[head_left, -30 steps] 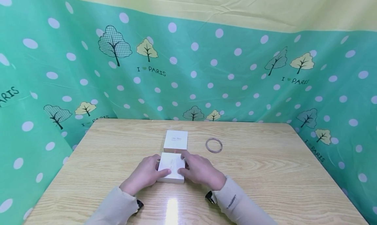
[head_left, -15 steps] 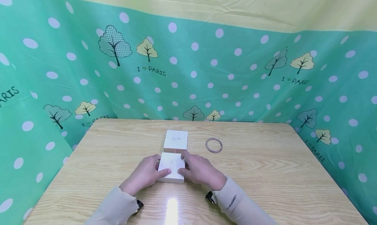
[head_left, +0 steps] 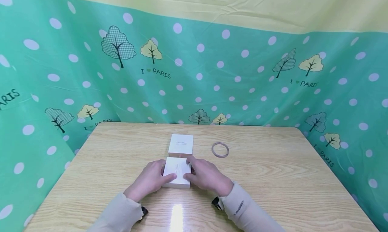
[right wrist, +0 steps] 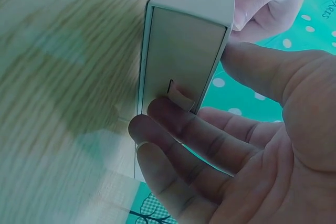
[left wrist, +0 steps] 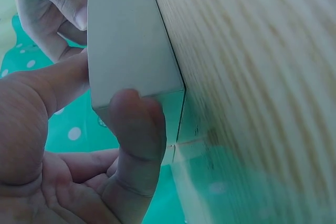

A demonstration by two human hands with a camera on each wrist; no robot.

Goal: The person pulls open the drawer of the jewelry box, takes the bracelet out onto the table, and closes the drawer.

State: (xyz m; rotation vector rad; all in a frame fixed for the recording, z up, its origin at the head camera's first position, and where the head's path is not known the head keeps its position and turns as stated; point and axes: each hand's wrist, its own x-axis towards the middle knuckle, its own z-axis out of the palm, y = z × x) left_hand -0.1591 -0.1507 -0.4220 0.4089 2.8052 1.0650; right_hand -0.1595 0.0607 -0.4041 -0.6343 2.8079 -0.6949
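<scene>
Both hands hold a white square jewellery box (head_left: 174, 166) low at the table. My left hand (head_left: 149, 178) grips its left side, thumb on top; in the left wrist view, curled fingertips (left wrist: 137, 124) touch a corner of the box (left wrist: 131, 35). My right hand (head_left: 207, 176) is around the right side, its thumb pressing the top. In the right wrist view, that side shows an inset drawer front (right wrist: 184, 51) with a small ribbon tab (right wrist: 181, 98). Right fingertips (right wrist: 165, 111) rest by the tab; whether they pinch it is hard to tell. The drawer looks flush.
A second white box (head_left: 181, 144) with small printed lettering stands just behind the held one. To its right lies a purplish bangle (head_left: 220, 150) on the wooden table (head_left: 266, 178). A green dotted curtain (head_left: 212, 73) hangs behind and along both sides.
The held box and left thumb have shifted very slightly to the right. Otherwise both hands keep the same pose, and the rear box and bangle stay put.
</scene>
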